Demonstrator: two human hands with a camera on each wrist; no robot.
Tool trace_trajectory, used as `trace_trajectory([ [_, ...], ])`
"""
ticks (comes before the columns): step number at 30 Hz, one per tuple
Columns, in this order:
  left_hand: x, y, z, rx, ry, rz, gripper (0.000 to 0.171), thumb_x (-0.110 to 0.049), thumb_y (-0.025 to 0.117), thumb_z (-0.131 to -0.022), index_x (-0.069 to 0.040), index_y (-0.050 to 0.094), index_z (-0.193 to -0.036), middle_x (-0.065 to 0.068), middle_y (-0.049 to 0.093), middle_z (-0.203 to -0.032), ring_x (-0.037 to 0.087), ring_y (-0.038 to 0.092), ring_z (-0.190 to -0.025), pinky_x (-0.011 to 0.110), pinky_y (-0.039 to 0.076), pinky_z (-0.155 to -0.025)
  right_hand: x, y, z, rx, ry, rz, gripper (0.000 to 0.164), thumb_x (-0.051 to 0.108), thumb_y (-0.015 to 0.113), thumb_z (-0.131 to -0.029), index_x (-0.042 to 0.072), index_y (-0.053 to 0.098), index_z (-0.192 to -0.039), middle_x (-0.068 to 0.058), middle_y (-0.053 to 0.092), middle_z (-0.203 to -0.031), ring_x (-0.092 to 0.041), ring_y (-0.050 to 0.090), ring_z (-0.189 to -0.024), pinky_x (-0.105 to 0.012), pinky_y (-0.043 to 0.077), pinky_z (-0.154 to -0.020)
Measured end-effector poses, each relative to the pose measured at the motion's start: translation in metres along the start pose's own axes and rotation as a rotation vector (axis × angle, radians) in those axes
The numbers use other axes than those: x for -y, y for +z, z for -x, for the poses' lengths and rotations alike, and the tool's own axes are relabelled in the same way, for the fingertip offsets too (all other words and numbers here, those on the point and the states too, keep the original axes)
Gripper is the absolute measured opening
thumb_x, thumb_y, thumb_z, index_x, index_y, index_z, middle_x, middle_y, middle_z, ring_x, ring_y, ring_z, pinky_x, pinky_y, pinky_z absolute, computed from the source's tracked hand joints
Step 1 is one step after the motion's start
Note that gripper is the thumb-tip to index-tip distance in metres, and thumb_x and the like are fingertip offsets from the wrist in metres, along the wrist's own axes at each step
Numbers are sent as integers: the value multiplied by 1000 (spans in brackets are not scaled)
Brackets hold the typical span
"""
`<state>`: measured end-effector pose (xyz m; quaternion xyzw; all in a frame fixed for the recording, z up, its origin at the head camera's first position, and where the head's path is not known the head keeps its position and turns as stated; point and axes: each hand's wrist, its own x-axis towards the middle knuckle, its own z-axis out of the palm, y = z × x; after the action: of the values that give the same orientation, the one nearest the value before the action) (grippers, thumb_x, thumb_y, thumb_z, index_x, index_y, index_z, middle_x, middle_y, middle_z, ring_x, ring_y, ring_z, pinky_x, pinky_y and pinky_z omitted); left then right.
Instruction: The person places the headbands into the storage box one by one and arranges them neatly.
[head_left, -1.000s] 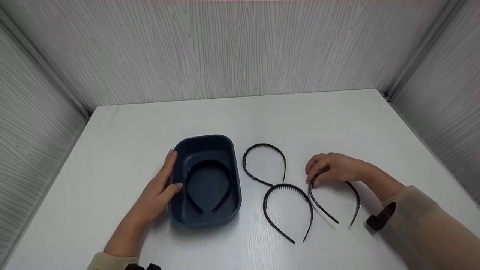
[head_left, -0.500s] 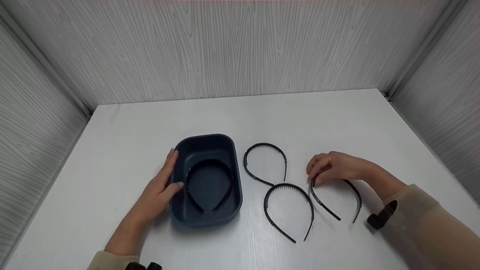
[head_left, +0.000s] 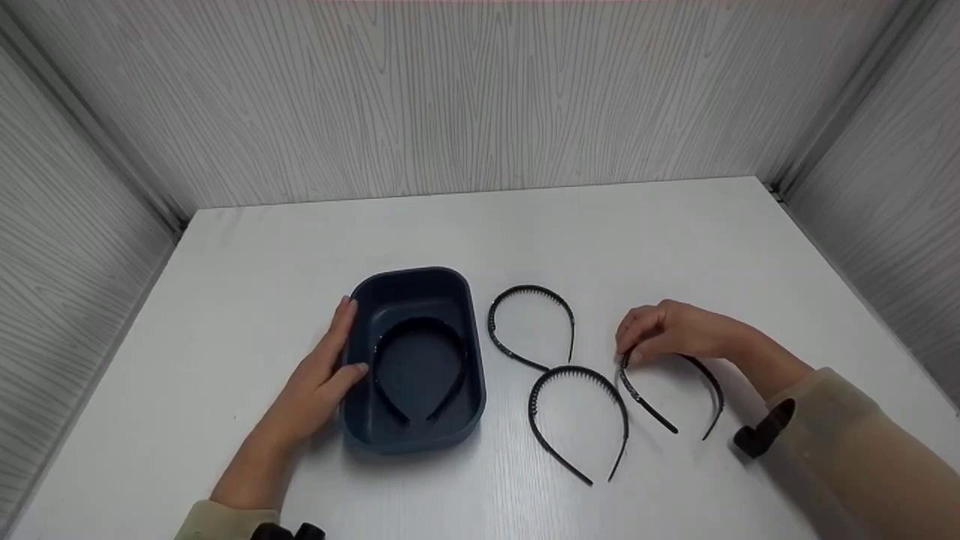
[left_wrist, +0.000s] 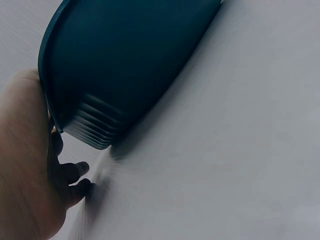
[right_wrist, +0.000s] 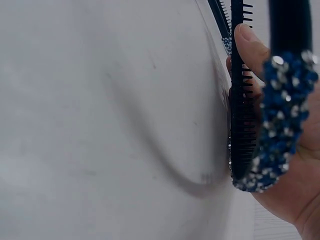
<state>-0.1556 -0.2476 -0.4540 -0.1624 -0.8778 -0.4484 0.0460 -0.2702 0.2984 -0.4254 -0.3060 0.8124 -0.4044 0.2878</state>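
In the head view my left hand (head_left: pixel 319 382) grips the left wall of a dark blue plastic bin (head_left: pixel 409 448), thumb over the rim. Inside the bin lies one black headband (head_left: pixel 420 322). On the right, my right hand (head_left: pixel 679 334) pinches the top of another toothed headband (head_left: pixel 649 411) between thumb and fingers. The right wrist view shows this headband's blue and silver beads (right_wrist: pixel 285 105) and its comb teeth, with its shadow on the table. Two more black headbands lie between: the upper headband (head_left: pixel 491 326) and the lower headband (head_left: pixel 555 459), which touch each other.
The white table (head_left: pixel 300 247) runs to a grey wood-grain panel (head_left: pixel 480 97) at the back. Similar panels stand at the left (head_left: pixel 67 247) and right (head_left: pixel 885 202). Black straps with small parts sit on both sleeved wrists.
The right hand has shifted very slightly up and to the right, and the loose ends of its headband have risen a little. The left hand and bin stay essentially in place.
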Motion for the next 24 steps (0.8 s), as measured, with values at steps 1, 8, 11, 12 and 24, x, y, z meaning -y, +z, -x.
trace_trajectory([
  [1, 0, 0, 0, 0, -2, 2, 79, -16, 58, -107, -24, 14, -173, 3, 9, -178, 21, 8, -163, 18, 8, -123, 1, 0, 0, -1, 4, 0, 17, 16, 82, -93, 14, 84, -110, -11, 72, -119, -22, 63, -111, -25, 49, -94],
  [8, 0, -1, 0, 3, -10, 5, 79, -17, 57, -107, -25, 14, -173, 0, 8, -178, 20, 8, -163, 18, 8, -123, 0, -1, 0, -31, 15, -12, 16, 14, 81, -95, 13, 84, -111, -9, 74, -116, -18, 66, -105, -24, 52, -89],
  [11, 0, 0, 0, 3, -12, 5, 79, -17, 57, -107, -25, 14, -173, 1, 8, -178, 20, 8, -163, 18, 8, -123, 0, -1, 0, -50, 10, -20, 16, 14, 80, -95, 12, 84, -111, -9, 75, -115, -16, 66, -100, -25, 53, -85],
  [12, 0, 0, 0, 3, -13, 6, 79, -17, 57, -107, -25, 14, -173, 1, 8, -178, 20, 8, -163, 18, 8, -123, 0, -1, 0, -56, 6, -20, 16, 14, 80, -95, 12, 84, -111, -9, 75, -114, -16, 66, -98, -25, 53, -84],
  [24, 0, -1, 2, 7, -14, 10, 79, -15, 57, -106, -24, 14, -173, 1, 7, -178, 20, 7, -163, 18, 8, -123, 15, -5, 0, -164, 8, 19, 18, 16, 81, -95, 12, 84, -112, -8, 75, -112, -16, 65, -94, -25, 52, -79],
])
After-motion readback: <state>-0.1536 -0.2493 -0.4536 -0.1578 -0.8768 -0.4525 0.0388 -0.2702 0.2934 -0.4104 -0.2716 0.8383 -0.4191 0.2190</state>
